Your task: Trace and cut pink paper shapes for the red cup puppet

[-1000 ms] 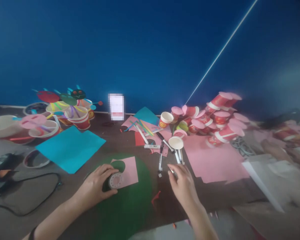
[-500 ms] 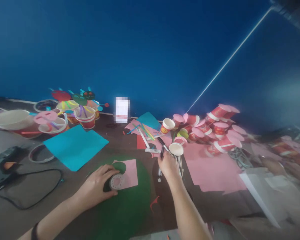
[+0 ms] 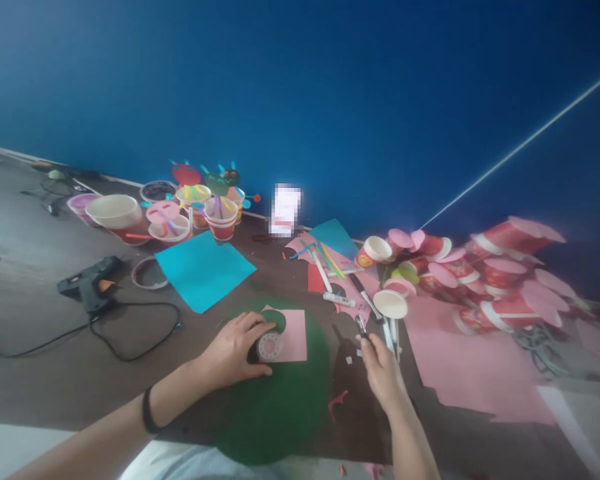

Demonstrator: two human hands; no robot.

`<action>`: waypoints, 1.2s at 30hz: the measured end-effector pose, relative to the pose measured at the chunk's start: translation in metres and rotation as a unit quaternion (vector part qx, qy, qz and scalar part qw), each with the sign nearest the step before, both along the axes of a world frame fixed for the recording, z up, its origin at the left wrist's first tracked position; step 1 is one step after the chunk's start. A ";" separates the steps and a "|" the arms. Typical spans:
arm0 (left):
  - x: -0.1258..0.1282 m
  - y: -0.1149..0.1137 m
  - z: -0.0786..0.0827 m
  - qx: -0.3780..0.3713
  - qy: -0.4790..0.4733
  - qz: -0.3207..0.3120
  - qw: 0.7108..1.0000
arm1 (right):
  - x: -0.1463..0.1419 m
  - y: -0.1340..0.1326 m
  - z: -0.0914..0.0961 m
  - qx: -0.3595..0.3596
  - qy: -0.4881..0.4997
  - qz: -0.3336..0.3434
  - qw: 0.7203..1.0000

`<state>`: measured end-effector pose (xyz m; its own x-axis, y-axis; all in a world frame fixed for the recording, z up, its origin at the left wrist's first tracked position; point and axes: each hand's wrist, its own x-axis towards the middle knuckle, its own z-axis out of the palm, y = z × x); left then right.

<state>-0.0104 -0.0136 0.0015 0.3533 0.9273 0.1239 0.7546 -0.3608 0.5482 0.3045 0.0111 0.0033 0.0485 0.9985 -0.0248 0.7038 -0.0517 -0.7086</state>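
Observation:
The fingers and thumb of my left hand (image 3: 233, 350) curl around a round white spool (image 3: 270, 347) with a ring of small holes in its face. It stands on a square of pink paper (image 3: 295, 337), partly over a small dark green paper disc (image 3: 279, 321). All of this lies on a large green round mat (image 3: 280, 413). In my right hand (image 3: 383, 373) is a slim black pen (image 3: 361, 327) with a silvery end, pointing away from me. The hand is right of the mat, near a paper cup (image 3: 390, 304) and several markers (image 3: 339, 300).
A turquoise sheet (image 3: 205, 270) and a corded glue gun (image 3: 94, 283) lie to the left. Decorated cups (image 3: 223, 220) stand behind. At the right are a pile of red cups with pink discs (image 3: 500, 273) and pink paper (image 3: 470, 360). A bright pixelated screen (image 3: 285, 210) stands by the wall.
My right hand has drawn back toward me from the markers, with the black pen in it. The left hand keeps its grip on the spool. The view has turned left.

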 end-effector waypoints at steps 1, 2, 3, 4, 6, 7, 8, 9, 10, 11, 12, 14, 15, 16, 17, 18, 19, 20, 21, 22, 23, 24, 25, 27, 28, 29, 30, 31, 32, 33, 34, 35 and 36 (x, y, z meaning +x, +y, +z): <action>0.000 0.000 0.000 0.001 0.002 0.000 1.000 | -0.001 -0.001 0.001 -0.008 -0.025 0.015 1.000; 0.000 -0.001 -0.001 0.001 0.004 -0.001 1.000 | -0.001 -0.001 0.001 -0.017 -0.046 0.026 0.998; -0.001 -0.001 -0.001 0.002 0.006 -0.003 1.000 | -0.002 -0.001 0.002 -0.023 -0.063 0.033 0.997; -0.001 -0.001 -0.001 0.004 0.008 -0.004 1.000 | -0.004 -0.002 0.002 -0.021 -0.076 0.038 0.996; -0.001 -0.002 -0.002 0.009 0.008 -0.006 1.000 | -0.007 -0.004 0.001 -0.008 -0.081 0.053 0.995; -0.001 -0.002 -0.003 0.013 0.006 -0.005 1.000 | -0.010 -0.005 0.001 -0.003 -0.075 0.060 0.995; -0.002 -0.001 -0.005 0.017 0.003 -0.003 1.000 | -0.013 -0.006 0.002 0.000 -0.067 0.067 0.996; -0.002 -0.001 -0.006 0.020 0.000 -0.002 1.000 | -0.016 -0.007 0.003 0.002 -0.057 0.069 0.996; -0.002 -0.001 -0.008 0.022 -0.003 0.000 1.000 | -0.020 -0.007 0.005 0.003 -0.050 0.069 0.996; -0.003 0.000 -0.009 0.022 -0.006 0.001 1.000 | -0.024 -0.008 0.007 0.006 -0.046 0.067 0.997; -0.004 0.000 -0.010 0.023 -0.011 0.001 1.000 | -0.028 -0.009 0.010 0.009 -0.048 0.067 0.997; -0.005 0.000 -0.010 0.022 -0.026 -0.001 0.999 | -0.037 -0.013 0.018 0.016 -0.062 0.076 0.995; -0.006 0.000 -0.007 0.025 -0.034 0.000 0.999 | -0.043 -0.016 0.023 0.019 -0.070 0.085 0.994; -0.006 0.000 -0.003 0.031 -0.040 0.002 0.999 | -0.049 -0.019 0.028 0.019 -0.076 0.101 0.992; -0.006 -0.001 0.003 0.039 -0.042 0.007 0.998 | -0.055 -0.023 0.033 0.019 -0.080 0.123 0.989; -0.005 -0.002 0.011 0.048 -0.039 0.010 0.998 | -0.062 -0.028 0.038 0.019 -0.081 0.153 0.985; -0.003 -0.004 0.020 0.055 -0.032 0.007 0.998 | -0.069 -0.033 0.044 0.016 -0.084 0.191 0.978; 0.000 -0.006 0.030 0.057 -0.021 -0.001 0.998 | -0.077 -0.038 0.049 0.014 -0.086 0.230 0.969; 0.003 -0.008 0.039 0.056 -0.012 -0.021 0.998 | -0.084 -0.043 0.053 0.018 -0.088 0.262 0.961; 0.007 -0.010 0.048 0.049 -0.006 -0.048 0.998 | -0.090 -0.047 0.057 0.022 -0.094 0.288 0.953; 0.011 -0.012 0.056 0.032 0.001 -0.083 0.996 | -0.096 -0.051 0.060 0.026 -0.101 0.306 0.946; 0.014 -0.015 0.062 0.012 0.008 -0.105 0.994 | -0.100 -0.054 0.063 0.030 -0.109 0.319 0.941; 0.016 -0.017 0.066 -0.005 0.014 -0.124 0.992 | -0.103 -0.056 0.066 0.030 -0.117 0.331 0.936; 0.017 -0.021 0.072 -0.029 0.021 -0.153 0.988 | -0.105 -0.058 0.070 0.029 -0.130 0.352 0.926; 0.016 -0.023 0.074 -0.033 0.026 -0.165 0.985 | -0.104 -0.059 0.072 0.027 -0.136 0.365 0.921; 0.014 -0.026 0.077 -0.034 0.031 -0.176 0.983 | -0.103 -0.060 0.073 0.029 -0.141 0.379 0.914; 0.012 -0.028 0.080 -0.035 0.038 -0.185 0.981 | -0.102 -0.061 0.073 0.033 -0.146 0.393 0.908; 0.011 -0.031 0.085 -0.036 0.043 -0.192 0.980 | -0.101 -0.063 0.073 0.041 -0.150 0.404 0.901; 0.011 -0.034 0.091 -0.038 0.045 -0.198 0.978 | -0.102 -0.065 0.072 0.052 -0.155 0.412 0.896; 0.012 -0.037 0.098 -0.042 0.044 -0.201 0.978 | -0.103 -0.069 0.070 0.064 -0.161 0.420 0.891; 0.013 -0.041 0.105 -0.046 0.040 -0.207 0.976 | -0.105 -0.073 0.068 0.079 -0.168 0.422 0.887; 0.016 -0.044 0.111 -0.049 0.037 -0.213 0.975 | -0.107 -0.077 0.066 0.093 -0.178 0.420 0.885; 0.018 -0.048 0.116 -0.051 0.033 -0.221 0.973 | -0.109 -0.081 0.064 0.104 -0.191 0.416 0.883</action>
